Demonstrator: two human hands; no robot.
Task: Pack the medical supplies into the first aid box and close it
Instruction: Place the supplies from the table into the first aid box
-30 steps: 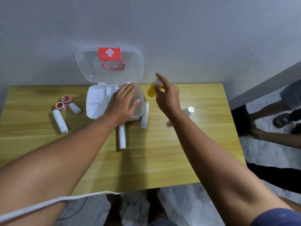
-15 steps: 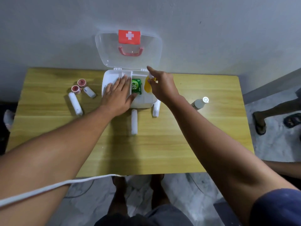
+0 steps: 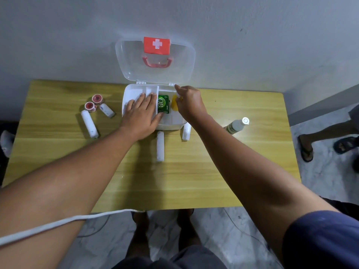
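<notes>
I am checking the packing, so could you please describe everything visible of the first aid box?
The first aid box is white plastic, open, at the table's far edge. Its clear hinged lid, with red cross label and red handle, stands upright by the wall. The left hand lies flat on its tray; the right hand reaches inside.

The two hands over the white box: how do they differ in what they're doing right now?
The left hand lies flat, fingers spread, palm down on the tray side of the first aid box; the right hand is curled, fingers pinched at a yellow bottle inside the box. The left hand holds nothing, while the right seems to grip the bottle. Both are bare and reach over the open box.
</notes>
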